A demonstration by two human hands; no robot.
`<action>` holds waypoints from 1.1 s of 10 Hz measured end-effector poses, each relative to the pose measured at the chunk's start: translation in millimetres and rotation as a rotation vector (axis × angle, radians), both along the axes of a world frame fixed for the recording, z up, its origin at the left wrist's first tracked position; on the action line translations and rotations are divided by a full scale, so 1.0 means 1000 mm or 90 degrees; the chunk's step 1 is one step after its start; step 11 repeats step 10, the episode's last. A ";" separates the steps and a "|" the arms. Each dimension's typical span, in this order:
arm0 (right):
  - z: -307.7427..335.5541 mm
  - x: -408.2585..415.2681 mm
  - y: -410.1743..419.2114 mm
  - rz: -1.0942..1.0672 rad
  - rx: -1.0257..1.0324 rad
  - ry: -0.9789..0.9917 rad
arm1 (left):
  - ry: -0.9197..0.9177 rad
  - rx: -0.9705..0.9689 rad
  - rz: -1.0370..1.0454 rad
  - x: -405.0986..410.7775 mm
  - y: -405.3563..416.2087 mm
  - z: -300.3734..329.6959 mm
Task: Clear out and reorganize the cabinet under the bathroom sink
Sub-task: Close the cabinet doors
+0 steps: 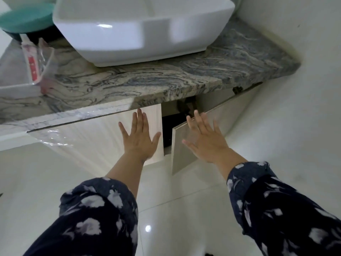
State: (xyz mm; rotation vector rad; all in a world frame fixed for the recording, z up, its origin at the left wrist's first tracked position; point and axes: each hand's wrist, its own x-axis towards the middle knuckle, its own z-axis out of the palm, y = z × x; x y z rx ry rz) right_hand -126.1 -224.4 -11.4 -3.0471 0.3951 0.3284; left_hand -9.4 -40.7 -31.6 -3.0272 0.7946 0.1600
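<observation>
Pale wood-grain panels front the cabinet under the sink, and we see its two doors just below the stone counter: the left door (110,137) lies flush and closed, while the right door (184,154) stands swung a little way out, leaving a dark gap (167,130) between them through which we can make out nothing of the contents. We find our left hand (139,137) laid flat against the left door near its inner edge, fingers straight and spread, holding nothing. Our right hand (205,139) reaches to the outer face of the right door near its top edge, fingers likewise straight and fanned apart; whether the palm truly touches the panel we cannot tell. Both forearms come up from dark blue sleeves (99,215) with a pale floral print. Above the doors runs the grey-veined marble countertop (166,78), and on it sits a white rectangular basin (144,28). To the left of the basin we see a teal round lid or container (25,19), a clear packet with a red-and-white label (34,67), and the corner of a white tray (16,90). Below us the glossy white floor tiles (184,218) reflect a light, and a white wall (304,43) closes the right side
</observation>
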 end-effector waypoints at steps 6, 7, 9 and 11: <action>-0.018 0.079 -0.015 0.025 0.009 -0.036 | 0.002 0.041 0.138 0.009 -0.009 -0.019; -0.012 0.085 -0.017 0.020 0.016 -0.013 | 0.002 0.049 0.138 0.010 -0.011 -0.018; -0.012 0.084 -0.015 0.015 0.038 -0.002 | 0.021 0.034 0.132 0.009 -0.012 -0.017; -0.009 0.086 -0.017 0.015 0.049 -0.020 | 0.019 0.018 0.132 0.006 -0.010 -0.011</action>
